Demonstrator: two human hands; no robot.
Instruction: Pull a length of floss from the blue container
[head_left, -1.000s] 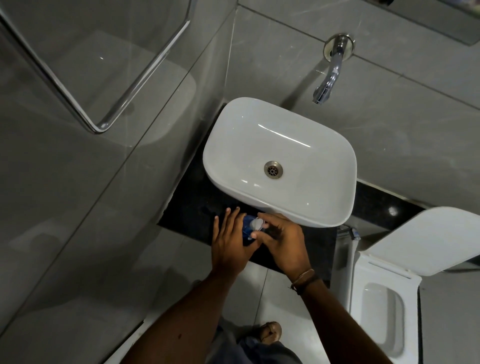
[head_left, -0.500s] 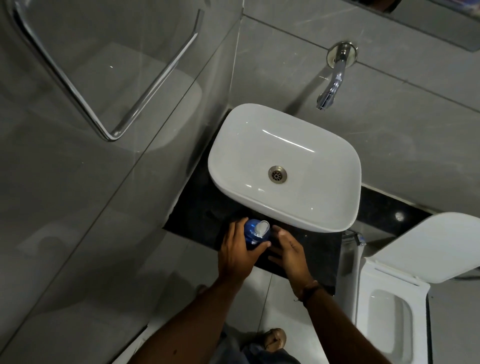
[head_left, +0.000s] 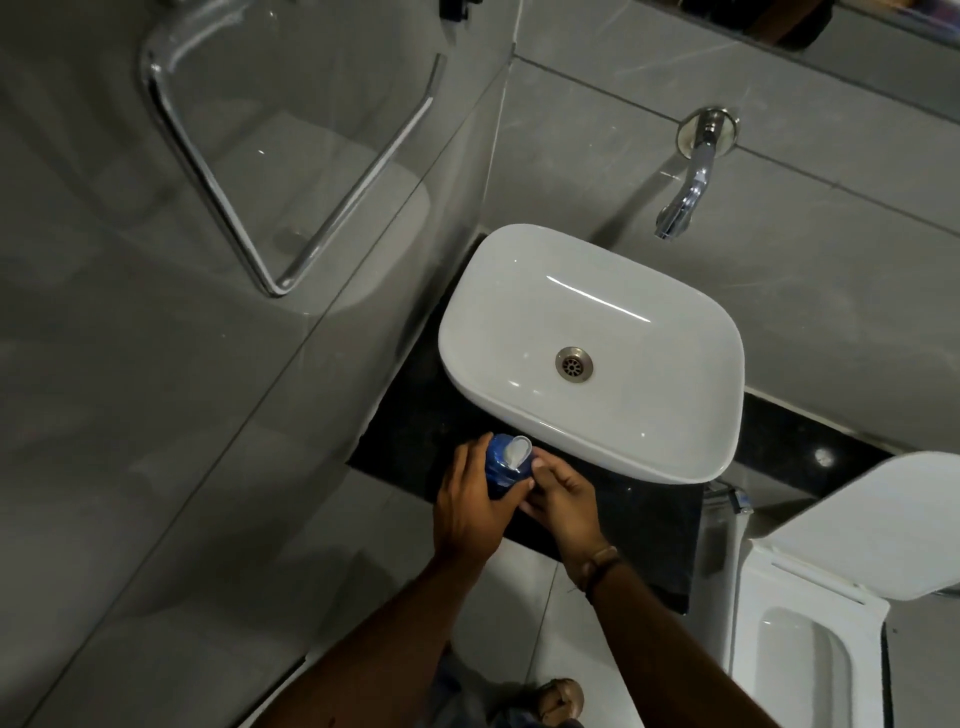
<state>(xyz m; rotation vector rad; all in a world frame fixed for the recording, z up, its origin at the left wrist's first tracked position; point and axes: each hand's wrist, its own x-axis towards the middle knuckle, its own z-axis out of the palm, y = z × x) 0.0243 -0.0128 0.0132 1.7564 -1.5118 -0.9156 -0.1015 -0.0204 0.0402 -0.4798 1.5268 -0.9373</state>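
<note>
Between both hands, above table (head_left: 639, 519): blue container (head_left: 501, 470) upright, lid flipped open. Left hand (head_left: 470, 512) wraps it; right hand (head_left: 563, 499) fingers touching its right side, pinch unclear.

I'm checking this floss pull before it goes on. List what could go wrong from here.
1. The left hand holds the blue floss container above the dark counter's front edge; a hard tug might slip it to the floor.
2. The white flip lid stands open; the right hand, close beside it, could knock it shut.
3. No floss strand is visible in this dim view, so the fingers may miss the end.
</note>
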